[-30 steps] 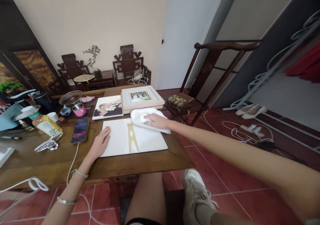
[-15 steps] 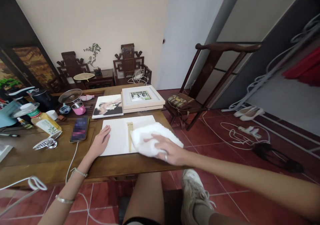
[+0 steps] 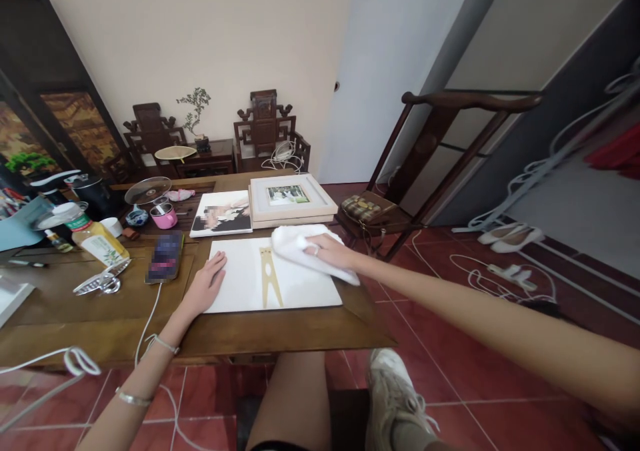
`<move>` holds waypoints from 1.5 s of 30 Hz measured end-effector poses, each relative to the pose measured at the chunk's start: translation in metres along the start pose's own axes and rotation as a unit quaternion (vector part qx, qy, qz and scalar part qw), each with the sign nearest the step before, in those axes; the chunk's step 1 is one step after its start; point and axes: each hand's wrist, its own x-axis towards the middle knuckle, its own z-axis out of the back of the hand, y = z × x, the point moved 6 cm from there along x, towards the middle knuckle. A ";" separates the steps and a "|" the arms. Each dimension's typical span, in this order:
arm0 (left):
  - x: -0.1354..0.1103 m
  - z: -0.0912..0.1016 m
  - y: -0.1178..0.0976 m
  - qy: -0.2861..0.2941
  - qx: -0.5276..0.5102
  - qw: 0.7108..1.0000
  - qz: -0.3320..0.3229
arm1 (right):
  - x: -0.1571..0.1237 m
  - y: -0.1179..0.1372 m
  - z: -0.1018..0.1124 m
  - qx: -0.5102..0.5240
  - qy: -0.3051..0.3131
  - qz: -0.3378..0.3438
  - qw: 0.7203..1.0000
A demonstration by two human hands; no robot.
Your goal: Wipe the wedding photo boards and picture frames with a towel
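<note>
Smartphone [image 3: 165, 256]: left of centre on the wooden table [image 3: 100, 317], white cable plugged in.
Left hand [image 3: 206, 285]: open, palm flat on the left edge of the white panel [image 3: 305, 289].
White panel: lying flat at centre frame, tan stand [image 3: 270, 281] facing up.
White cloth [image 3: 295, 241]: on the panel's upper right corner.
Right hand [image 3: 333, 252]: fingers spread, pressing the cloth, not clutching it.

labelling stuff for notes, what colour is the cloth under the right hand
The cloth is white; the head view shows it best.
</note>
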 end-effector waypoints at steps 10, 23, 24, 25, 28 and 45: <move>0.000 -0.001 0.002 0.000 0.007 1.000 -0.007 | -0.045 0.077 -0.049 -0.065 0.010 0.081 0.995; 0.001 -0.002 0.001 0.004 0.021 1.000 -0.005 | 0.014 0.076 -0.037 -0.198 0.137 0.168 0.956; 0.001 -0.002 0.001 0.004 0.021 1.000 -0.005 | 0.023 0.071 -0.034 -0.204 0.135 0.151 0.958; 0.001 -0.001 0.001 0.004 0.022 1.000 -0.005 | 0.029 0.069 -0.032 -0.206 0.128 0.137 0.961; 0.002 -0.001 0.001 0.002 0.023 1.000 -0.003 | 0.030 0.077 -0.038 -0.201 0.099 0.119 0.967; 0.001 0.000 0.001 0.007 0.006 1.000 -0.009 | 0.020 0.111 -0.066 -0.215 0.100 0.192 0.952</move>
